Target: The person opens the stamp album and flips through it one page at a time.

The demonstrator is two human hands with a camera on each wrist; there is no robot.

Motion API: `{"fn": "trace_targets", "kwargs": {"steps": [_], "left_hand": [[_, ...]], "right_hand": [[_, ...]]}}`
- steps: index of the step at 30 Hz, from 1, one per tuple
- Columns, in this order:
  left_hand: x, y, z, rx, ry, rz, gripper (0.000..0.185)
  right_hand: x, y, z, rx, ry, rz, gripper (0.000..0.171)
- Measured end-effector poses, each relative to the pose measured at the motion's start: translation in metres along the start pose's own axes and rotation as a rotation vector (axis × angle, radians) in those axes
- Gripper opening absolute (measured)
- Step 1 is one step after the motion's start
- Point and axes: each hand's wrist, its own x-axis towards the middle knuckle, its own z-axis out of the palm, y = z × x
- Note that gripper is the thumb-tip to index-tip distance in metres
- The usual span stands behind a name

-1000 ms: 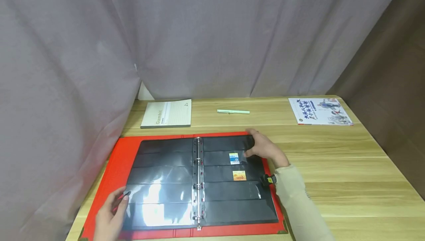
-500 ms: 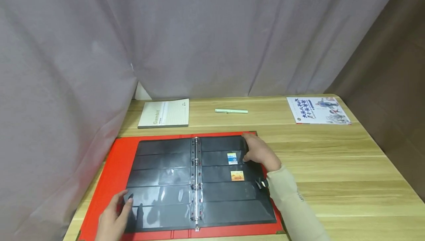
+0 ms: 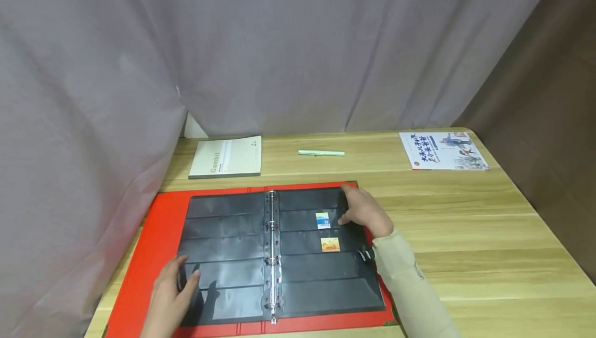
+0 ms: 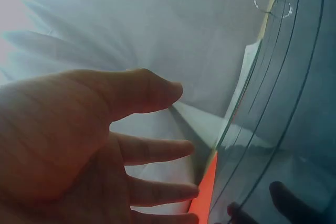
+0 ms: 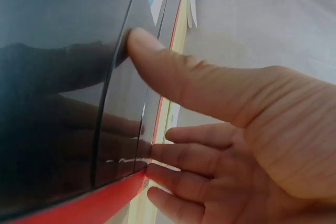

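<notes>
A red ring binder (image 3: pixel 153 234) lies spread on the table, with black pocket pages (image 3: pixel 326 294) on both sides of its metal rings (image 3: pixel 272 245). Two small stamps sit in the right page: a blue and white stamp (image 3: pixel 323 220) above an orange and yellow stamp (image 3: pixel 330 245). My left hand (image 3: pixel 167 294) is at the outer edge of the left page (image 3: pixel 228 250), fingers spread, nothing held. At the right page's upper outer edge is my right hand (image 3: pixel 368 212). Its thumb (image 5: pixel 144 43) touches the page; the other fingers extend straight by the edge.
Behind the binder lie a Gambit notebook (image 3: pixel 225 159) at left, a pale green pen (image 3: pixel 321 152) in the middle and a picture book (image 3: pixel 442 150) at right. A grey curtain (image 3: pixel 279 48) hangs along the table's back and left sides.
My left hand has shifted right and inward from the left page's outer edge. Bright glare on that page has faded. My right hand has slid slightly left and stays by the right page.
</notes>
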Motion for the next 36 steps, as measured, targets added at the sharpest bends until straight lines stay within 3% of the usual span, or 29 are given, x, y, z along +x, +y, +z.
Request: {"fn": "trace_targets", "kwargs": {"steps": [3,9,22,30,36], "left_hand": [[0.003,0.004,0.002,-0.012,-0.005,0.023,0.061],[0.011,0.016,0.008,-0.002,-0.083,0.01,0.072],[0.014,0.04,0.029,-0.012,-0.186,0.001,0.087],[0.014,0.046,0.037,0.018,-0.225,-0.01,0.087],[0.016,0.046,0.04,0.018,-0.232,0.002,0.086]], "right_hand": [[0.001,0.002,-0.001,-0.023,-0.004,-0.004,0.095],[0.002,0.005,-0.002,-0.072,-0.005,-0.038,0.092],[-0.002,0.002,-0.003,-0.16,0.013,-0.117,0.084],[-0.01,-0.007,0.004,-0.162,0.137,-0.137,0.073],[-0.012,-0.005,0.009,-0.098,0.212,-0.167,0.082]]}}
